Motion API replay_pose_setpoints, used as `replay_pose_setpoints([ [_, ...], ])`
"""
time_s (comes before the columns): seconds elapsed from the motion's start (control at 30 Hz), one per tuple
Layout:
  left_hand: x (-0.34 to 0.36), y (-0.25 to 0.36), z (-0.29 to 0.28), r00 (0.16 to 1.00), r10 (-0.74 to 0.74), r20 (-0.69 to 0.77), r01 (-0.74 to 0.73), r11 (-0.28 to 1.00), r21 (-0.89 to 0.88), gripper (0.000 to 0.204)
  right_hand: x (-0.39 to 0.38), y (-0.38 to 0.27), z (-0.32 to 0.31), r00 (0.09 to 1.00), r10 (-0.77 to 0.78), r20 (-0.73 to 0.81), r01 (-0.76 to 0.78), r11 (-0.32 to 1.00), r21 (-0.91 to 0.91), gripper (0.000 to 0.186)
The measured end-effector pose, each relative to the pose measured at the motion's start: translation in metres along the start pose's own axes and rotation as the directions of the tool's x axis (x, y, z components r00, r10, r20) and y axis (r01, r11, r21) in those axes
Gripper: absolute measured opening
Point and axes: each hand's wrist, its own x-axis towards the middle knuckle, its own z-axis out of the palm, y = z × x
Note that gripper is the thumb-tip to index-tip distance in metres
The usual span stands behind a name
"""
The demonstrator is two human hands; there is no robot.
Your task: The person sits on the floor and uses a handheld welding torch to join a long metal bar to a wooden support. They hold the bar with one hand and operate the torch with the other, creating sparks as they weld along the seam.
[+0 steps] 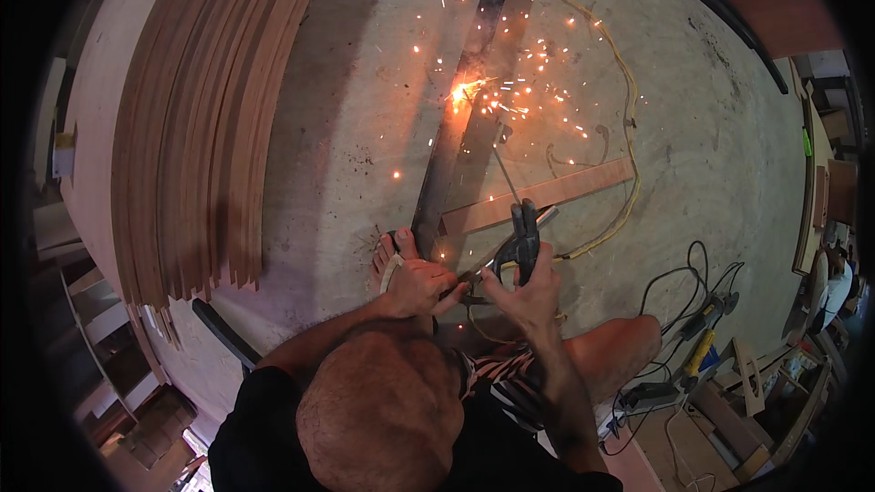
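In my right hand (530,296), closed fingers grip a black electrode holder (526,237). A thin welding rod (506,169) reaches from its jaws toward a dark metal bar (440,164) on the floor. At the bar, a bright orange glow (465,91) throws sparks up and to the right. My left hand (421,288) is closed beside the right one, its fingers curled. Whatever it holds between the hands is too dark to make out. Just above it, a bare foot (394,246) rests against the bar's near end.
Long wooden strips (200,128) lie stacked at left. A flat wooden board (547,196) lies right of the bar, and a yellow cable (631,128) curves around it. Power tools (706,333) with black cords and wood offcuts (747,378) lie at lower right. Another person (834,282) is far right.
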Motion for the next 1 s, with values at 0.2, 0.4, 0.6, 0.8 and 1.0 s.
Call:
replay_pose_setpoints([
  [0.2, 0.0020, 0.0018, -0.0038, 1.000, -0.003, 0.005, 0.003, 1.000, 0.002, 0.037, 0.0004, 0.0009, -0.0006, 1.000, 0.010, -0.006, -0.010, 1.000, -0.020, 0.062],
  [0.4, 0.0044, 0.0033, -0.0047, 1.000, -0.004, 0.002, 0.005, 1.000, -0.019, 0.038, -0.0007, 0.0022, 0.0006, 0.999, 0.046, 0.027, -0.045, 0.998, -0.053, 0.066],
  [0.6, 0.0037, 0.0026, -0.0025, 1.000, -0.009, -0.012, 0.009, 1.000, -0.020, 0.037, 0.0005, -0.0030, -0.0010, 0.998, 0.052, 0.023, -0.050, 0.997, -0.057, 0.065],
  [0.8, 0.0022, 0.0011, -0.0026, 1.000, -0.005, -0.001, 0.005, 0.999, -0.037, 0.031, 0.0003, 0.0000, -0.0003, 0.999, 0.041, 0.034, -0.039, 0.997, -0.070, 0.065],
  [1.0, 0.0034, 0.0024, -0.0025, 1.000, -0.011, -0.007, 0.011, 1.000, -0.022, 0.036, 0.0014, -0.0007, 0.0002, 0.998, 0.051, 0.036, -0.048, 0.996, -0.075, 0.063],
])
